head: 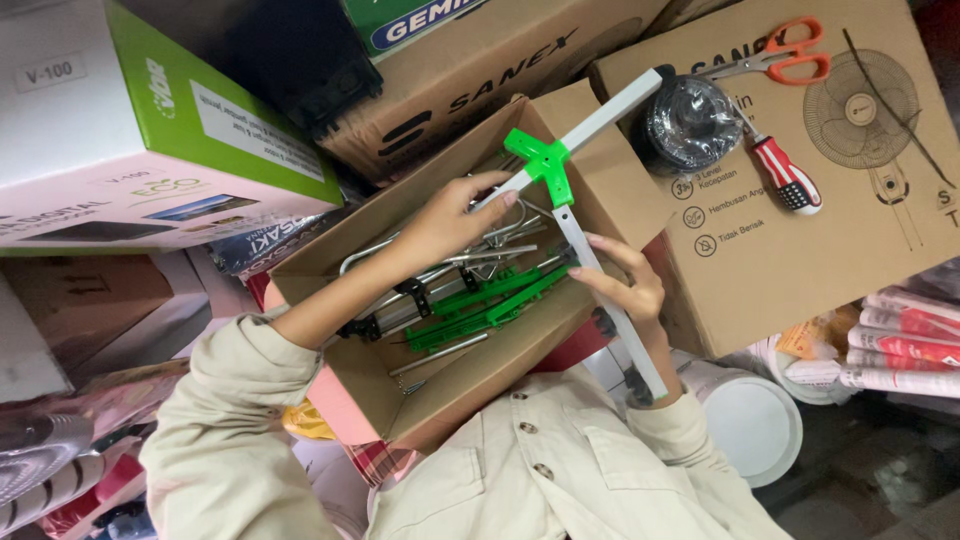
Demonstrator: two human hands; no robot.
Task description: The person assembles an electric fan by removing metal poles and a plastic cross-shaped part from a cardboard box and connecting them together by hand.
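An open cardboard box (470, 385) rests on my lap, holding several metal rods (440, 275) and green plastic pieces (480, 305). Above it I hold two white square tubes joined by a green plastic connector (543, 160). My left hand (450, 218) grips the end of the slanted upper tube (610, 110), just left of the connector. My right hand (628, 285) is closed around the second tube (625, 335), which runs down from the connector toward my chest.
On a large fan carton (800, 250) at the right lie orange-handled scissors (790, 55), a red-and-white screwdriver (785, 175) and a black coil (690, 125). A green-and-white box (150, 130) sits at the left. A white round lid (750, 420) and red-and-white rolled packages (900, 350) lie at the lower right.
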